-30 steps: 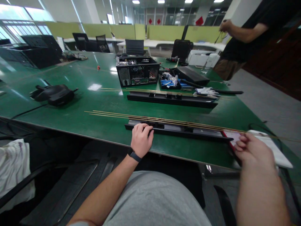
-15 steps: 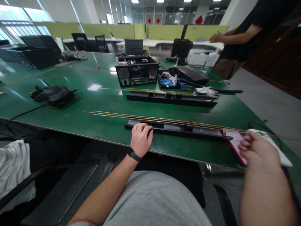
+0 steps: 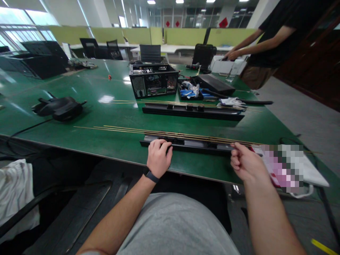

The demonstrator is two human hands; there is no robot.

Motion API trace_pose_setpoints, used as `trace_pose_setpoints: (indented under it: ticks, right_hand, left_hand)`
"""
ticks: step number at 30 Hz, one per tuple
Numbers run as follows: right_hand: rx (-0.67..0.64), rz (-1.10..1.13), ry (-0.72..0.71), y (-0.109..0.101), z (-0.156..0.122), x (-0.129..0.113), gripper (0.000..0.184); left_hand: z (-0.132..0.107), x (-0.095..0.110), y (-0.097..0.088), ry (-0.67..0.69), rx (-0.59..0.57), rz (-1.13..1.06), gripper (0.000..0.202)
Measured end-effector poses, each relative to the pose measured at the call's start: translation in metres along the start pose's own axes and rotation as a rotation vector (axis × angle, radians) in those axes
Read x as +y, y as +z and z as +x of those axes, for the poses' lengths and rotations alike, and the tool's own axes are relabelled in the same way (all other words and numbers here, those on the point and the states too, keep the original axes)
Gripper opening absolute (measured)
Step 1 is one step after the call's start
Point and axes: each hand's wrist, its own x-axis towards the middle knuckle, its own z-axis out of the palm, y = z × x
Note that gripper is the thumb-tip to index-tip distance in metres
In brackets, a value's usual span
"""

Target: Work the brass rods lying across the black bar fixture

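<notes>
A long black rail with a grey channel lies near the table's front edge. Several thin golden rods run lengthwise over it and stick out past its left end. My left hand curls its fingers over the rail's front edge near the left end, gripping it. At the rail's right end my right hand is closed in a pinch on one golden rod; its fingertips partly hide the rod.
Behind lies a second black rail with more rods. An open computer case, work gloves and a black headset-like device share the green table. A blurred-out item and white bag sit right. Another person's hands are at a white box.
My right hand has moved left from above the red-edged item to the rail's right end. One rod's left tip reaches farther left. My left hand stays put. The other person's hands have lowered.
</notes>
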Motion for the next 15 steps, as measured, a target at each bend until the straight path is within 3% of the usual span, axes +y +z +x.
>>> trace_pose_setpoints:
  ticks: [7, 15]
  right_hand:
    - [-0.057, -0.056, 0.003, 0.032, -0.022, 0.004, 0.017]
    - [0.077, -0.024, -0.051, 0.017, -0.009, 0.001, 0.023]
  left_hand:
    - [0.0, 0.0, 0.0, -0.004, -0.007, -0.009, 0.012]
    - [0.0, 0.0, -0.001, -0.017, -0.008, -0.009, 0.013]
